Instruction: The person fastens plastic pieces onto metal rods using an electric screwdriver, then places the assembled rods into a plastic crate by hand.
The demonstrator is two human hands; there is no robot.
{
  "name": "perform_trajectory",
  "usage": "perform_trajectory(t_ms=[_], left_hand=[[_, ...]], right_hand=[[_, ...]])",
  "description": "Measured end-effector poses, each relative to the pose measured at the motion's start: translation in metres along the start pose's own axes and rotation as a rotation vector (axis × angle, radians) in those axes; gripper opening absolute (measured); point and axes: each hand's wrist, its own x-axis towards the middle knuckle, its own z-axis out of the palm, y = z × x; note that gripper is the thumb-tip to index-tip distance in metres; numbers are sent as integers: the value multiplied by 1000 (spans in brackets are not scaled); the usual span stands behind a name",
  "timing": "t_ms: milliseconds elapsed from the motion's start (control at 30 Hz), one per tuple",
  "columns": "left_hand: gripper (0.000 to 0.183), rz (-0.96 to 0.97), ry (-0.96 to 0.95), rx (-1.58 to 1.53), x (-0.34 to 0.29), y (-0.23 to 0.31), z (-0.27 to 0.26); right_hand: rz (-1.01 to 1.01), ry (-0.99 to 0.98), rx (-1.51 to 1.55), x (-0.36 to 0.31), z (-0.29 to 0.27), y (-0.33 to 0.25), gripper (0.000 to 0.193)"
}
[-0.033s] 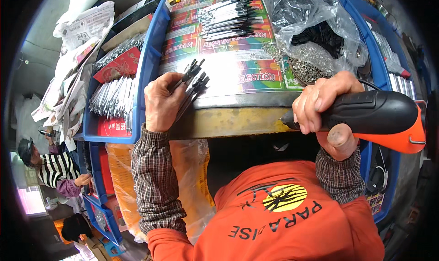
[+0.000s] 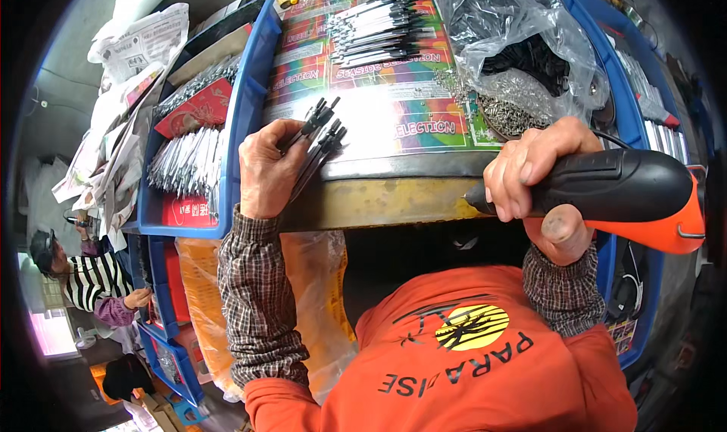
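Observation:
My left hand (image 2: 265,171) is closed round a bundle of slim black-ended metal strips (image 2: 327,138), held just over the bench's near edge. Their black tips fan out away from me. In my right hand (image 2: 539,159) is an electric screwdriver (image 2: 625,186), black with an orange underside, lying nearly level. Its dark nose points left toward the bundle and is apart from it. Farther back, more strips with black ends (image 2: 375,32) lie in a stacked row on the colourful printed bench cover (image 2: 363,118).
Small metal screws (image 2: 511,106) are heaped at the right, beside a clear plastic bag (image 2: 492,23) holding black parts (image 2: 536,62). Blue bins stand left (image 2: 254,106) and right (image 2: 617,99), the left one packed with strips. A person in a striped top (image 2: 95,284) works far left.

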Motion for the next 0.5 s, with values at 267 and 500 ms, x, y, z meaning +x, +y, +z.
perform_trajectory(t_ms=[267, 500], left_hand=[[13, -87, -228, -261, -16, 23, 16], [20, 18, 16, -41, -27, 33, 19]], right_hand=[[23, -17, -3, 1, -7, 0, 42], [-8, -21, -1, 1, -10, -1, 43]])
